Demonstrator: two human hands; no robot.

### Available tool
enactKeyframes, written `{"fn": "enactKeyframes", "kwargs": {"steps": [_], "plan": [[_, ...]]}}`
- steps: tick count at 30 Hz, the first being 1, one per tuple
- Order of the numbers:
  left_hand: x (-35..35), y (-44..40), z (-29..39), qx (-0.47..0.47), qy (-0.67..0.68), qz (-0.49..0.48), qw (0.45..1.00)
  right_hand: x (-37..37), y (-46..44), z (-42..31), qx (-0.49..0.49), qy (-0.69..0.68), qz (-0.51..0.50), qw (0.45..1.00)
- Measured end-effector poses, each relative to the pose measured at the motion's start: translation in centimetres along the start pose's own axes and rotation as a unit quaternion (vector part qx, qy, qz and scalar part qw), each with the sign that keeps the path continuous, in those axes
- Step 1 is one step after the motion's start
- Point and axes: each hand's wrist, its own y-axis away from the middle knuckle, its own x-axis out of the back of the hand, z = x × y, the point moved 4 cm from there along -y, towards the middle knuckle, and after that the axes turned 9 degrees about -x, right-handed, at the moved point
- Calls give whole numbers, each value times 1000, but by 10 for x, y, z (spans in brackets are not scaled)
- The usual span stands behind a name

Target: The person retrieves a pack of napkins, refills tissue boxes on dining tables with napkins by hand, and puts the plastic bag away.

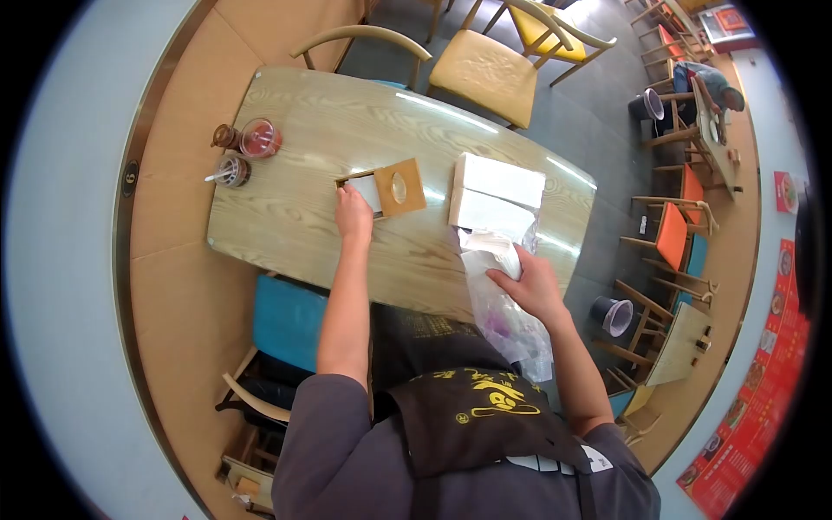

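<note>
On the wood-grain table lies a wooden tissue box, its lid with an oval opening toward the right. White paper shows in the uncovered left part. My left hand is closed at the box's left end; its fingertips are partly hidden there. My right hand grips a small stack of white napkins at the near end of a clear plastic wrapper. Larger white napkin stacks lie in the wrapper beyond that hand, to the right of the box.
Condiment jars stand at the table's far left. A tan chair and a yellow chair are behind the table; a blue seat is at the near left. Across the aisle are bins, orange chairs and a seated person.
</note>
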Motion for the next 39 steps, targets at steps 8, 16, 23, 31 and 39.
{"fn": "enactKeyframes", "kwargs": {"steps": [8, 16, 23, 31, 39], "plan": [[-5, -11, 0, 48, -76, -61, 994, -9, -13, -5, 12, -33, 9, 999], [20, 6, -24, 63, 86, 44, 993, -40, -65, -37, 14, -56, -41, 997], [28, 17, -77, 146, 271, 89, 947, -137, -155, -85, 26, -252, -160, 954], [37, 21, -72, 172, 341, 86, 920, -189, -185, -87, 31, 24, 8, 999], [24, 21, -86, 186, 364, 93, 908, -189, -186, -95, -13, 20, 17, 1000]]}}
